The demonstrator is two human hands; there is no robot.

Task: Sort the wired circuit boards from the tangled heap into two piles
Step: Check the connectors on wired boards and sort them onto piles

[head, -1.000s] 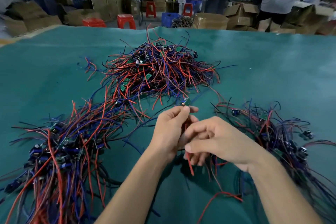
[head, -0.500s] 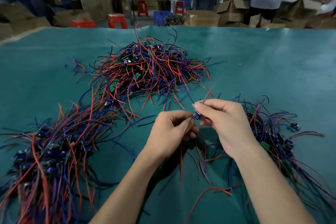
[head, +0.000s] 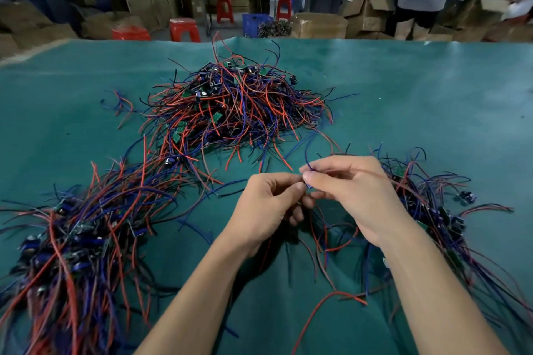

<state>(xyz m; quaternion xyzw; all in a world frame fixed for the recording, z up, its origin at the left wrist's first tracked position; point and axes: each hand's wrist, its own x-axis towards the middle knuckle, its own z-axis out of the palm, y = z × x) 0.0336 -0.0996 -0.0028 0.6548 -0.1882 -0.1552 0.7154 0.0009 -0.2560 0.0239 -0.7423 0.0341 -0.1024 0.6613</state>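
A desk covered in teal cloth fills most of the view. Three masses of wired circuit boards are spread on it. The left pile is the largest seen: long red, blue and black leads laid roughly in one direction, with dark blue cylindrical capacitors clustered at the near end. The tangled heap sits at the middle far side, a mound of crossing red, blue and black wires in which small green boards and black components are seen. The right pile is spread thinner beside the right forearm, with a few green boards and dark parts among its leads.

Both hands are held together above the cloth between the piles. By the right hand a small blue-tipped piece with wires is pinched between thumb and forefinger. The left hand is curled, its fingertips meeting the same piece; whether it is gripped there cannot be told. Loose red and dark leads are seen hanging below the hands onto the cloth.

Beyond the desk, cardboard boxes and red stools are blurred.
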